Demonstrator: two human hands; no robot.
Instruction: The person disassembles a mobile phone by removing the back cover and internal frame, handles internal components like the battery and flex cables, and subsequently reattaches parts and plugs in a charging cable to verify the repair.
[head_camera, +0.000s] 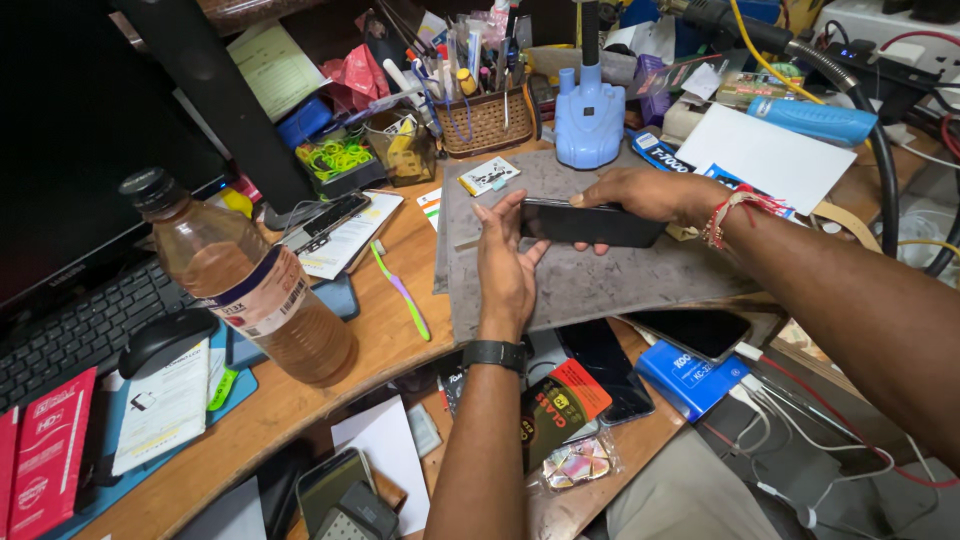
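Wooden desk (390, 345) is packed w/ stuff, and a dark monitor (90, 130) fills the upper left w/ a black keyboard (70, 335) below it. Mid-desk lies a grey work mat (600, 285), and both hands meet over it. Front left of the mat stands a clear plastic bottle (255, 285) of brownish liquid, black cap on, tilted a bit in this view. Behind the mat sit a blue stand (590, 115) & a wicker basket (487, 120) full of pens and tools. The black smartphone (590, 222) is held on its long edge just above the mat, approx. centre. Left hand (505, 265), black watch on the wrist, is mostly open: palm & fingers flat against the phone's left end, thumb up along its edge. Right hand (650, 195), red thread band at the wrist, is curled over the top edge from behind, fingers clamped on the phone. Black mouse (165, 340) rests beside the keyboard. A green-and-pink toothbrush (402, 293) lies on bare wood just left of the mat, betw. it and the bottle.
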